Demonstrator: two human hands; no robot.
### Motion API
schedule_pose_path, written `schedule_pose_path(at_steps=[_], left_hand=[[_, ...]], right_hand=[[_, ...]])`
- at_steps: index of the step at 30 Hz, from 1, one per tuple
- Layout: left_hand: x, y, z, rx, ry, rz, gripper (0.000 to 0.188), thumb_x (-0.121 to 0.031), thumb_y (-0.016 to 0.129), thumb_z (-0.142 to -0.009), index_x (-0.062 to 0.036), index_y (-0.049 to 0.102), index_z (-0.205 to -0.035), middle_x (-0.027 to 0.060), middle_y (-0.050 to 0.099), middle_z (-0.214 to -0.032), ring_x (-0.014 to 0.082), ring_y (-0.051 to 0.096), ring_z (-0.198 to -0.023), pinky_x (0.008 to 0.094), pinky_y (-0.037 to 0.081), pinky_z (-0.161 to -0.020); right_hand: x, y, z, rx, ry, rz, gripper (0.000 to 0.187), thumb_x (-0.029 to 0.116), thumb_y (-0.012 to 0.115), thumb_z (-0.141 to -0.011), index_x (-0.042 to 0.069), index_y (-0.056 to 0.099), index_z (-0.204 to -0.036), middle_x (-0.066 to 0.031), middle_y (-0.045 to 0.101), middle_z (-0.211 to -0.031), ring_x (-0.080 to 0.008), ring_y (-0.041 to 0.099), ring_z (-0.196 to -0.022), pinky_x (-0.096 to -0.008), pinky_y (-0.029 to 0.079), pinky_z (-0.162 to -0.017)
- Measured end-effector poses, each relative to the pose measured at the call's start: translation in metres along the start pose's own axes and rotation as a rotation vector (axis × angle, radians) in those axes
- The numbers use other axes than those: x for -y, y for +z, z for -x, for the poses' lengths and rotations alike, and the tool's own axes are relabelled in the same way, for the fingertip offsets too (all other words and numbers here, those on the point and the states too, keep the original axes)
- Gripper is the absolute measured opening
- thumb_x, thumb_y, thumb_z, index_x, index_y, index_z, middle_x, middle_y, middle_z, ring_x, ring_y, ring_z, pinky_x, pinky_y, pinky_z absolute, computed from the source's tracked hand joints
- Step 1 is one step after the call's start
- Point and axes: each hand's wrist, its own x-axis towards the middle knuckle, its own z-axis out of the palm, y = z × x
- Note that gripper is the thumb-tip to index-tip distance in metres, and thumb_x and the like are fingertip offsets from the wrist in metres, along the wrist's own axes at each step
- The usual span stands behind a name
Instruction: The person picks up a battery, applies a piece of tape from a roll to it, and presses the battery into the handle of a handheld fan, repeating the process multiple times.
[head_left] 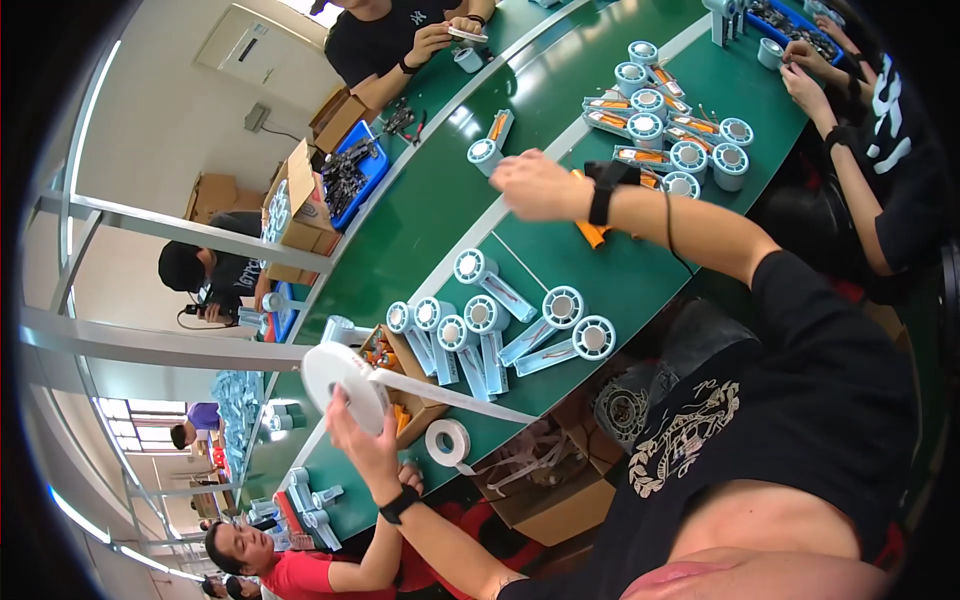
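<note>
My left hand (365,445) is closed on a large roll of white tape (328,378), held up above the near edge of the green table. A loose strip runs off the roll to the right. My right hand (540,187) reaches out to the belt side, its fingers bent beside the round head of a light-blue handheld fan body (484,153). Whether the fingers grip it is hidden. Between my hands lie several similar fan bodies (486,313) with round slotted heads. Further right is a cluster of fan bodies with orange parts (648,128) in their handles.
A smaller white roll (447,442) lies near the table edge, next to a cardboard box (418,418) with orange parts. Across the green belt (400,225) stand a blue tray of dark parts (352,178) and cardboard boxes. Co-workers sit opposite and on both sides; metal posts rise left.
</note>
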Motion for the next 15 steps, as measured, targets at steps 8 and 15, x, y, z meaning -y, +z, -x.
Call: schedule_pose_path(at_steps=[8,15], left_hand=[[-0.133,-0.045,0.008,-0.072,0.267,-0.35,0.103,-0.029,0.081,-0.065,-0.0035,0.028,-0.15,0.0194,0.047,-0.133,0.0379,0.048,-0.119,0.0471,0.029,-0.103],[-0.097,-0.072,0.03,-0.225,0.085,-0.191,0.112,-0.031,0.078,-0.061,0.0008,0.021,-0.152,0.02,0.033,-0.152,0.0409,0.045,-0.124,0.0458,0.03,-0.107]], right_hand=[[0.155,-0.07,0.092,0.503,-0.005,-1.606,0.051,0.028,0.07,-0.09,-0.006,0.057,-0.125,-0.0154,0.068,-0.104,-0.0158,0.067,-0.067,-0.028,0.054,-0.057],[0.127,-0.058,0.132,0.492,-0.404,-1.191,0.023,0.023,0.066,-0.091,0.004,0.068,-0.103,-0.0122,0.069,-0.094,-0.0244,0.067,-0.07,-0.0334,0.053,-0.06]])
